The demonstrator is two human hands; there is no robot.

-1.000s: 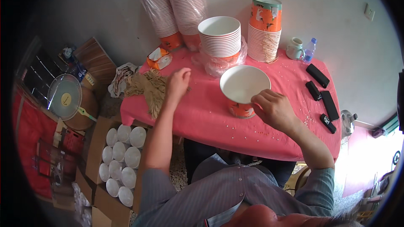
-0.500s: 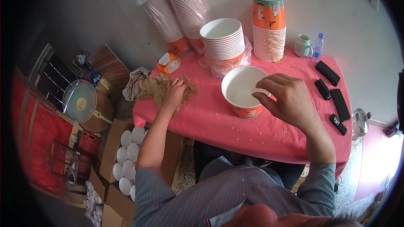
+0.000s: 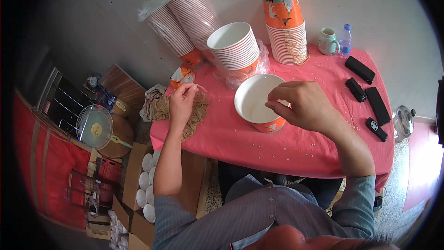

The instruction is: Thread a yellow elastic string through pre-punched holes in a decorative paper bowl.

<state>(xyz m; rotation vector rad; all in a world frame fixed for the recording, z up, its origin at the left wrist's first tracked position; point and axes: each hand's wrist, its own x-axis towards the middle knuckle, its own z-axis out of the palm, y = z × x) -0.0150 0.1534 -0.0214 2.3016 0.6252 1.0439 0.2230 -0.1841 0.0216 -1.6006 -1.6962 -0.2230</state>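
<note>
On the pink cloth stands a white-lined paper bucket with an orange printed outside. My right hand arches over its right rim, with thumb and fingertips curled close together above the opening. Whether anything is between them is too small to tell. Left of the bucket lies a tangled heap of tan strands. My left hand is raised over this heap, with thumb and forefinger pinching a thin pale strand that sticks out to the right.
Behind stand stacked paper buckets, bagged stacks and a taller stack. A mug, a bottle and several black devices are at the right. A carton of white cups stands on the floor.
My left hand has lifted off the tan heap and now pinches a thin strand. My right hand stays over the bucket. The whole view has shifted and tilted slightly.
</note>
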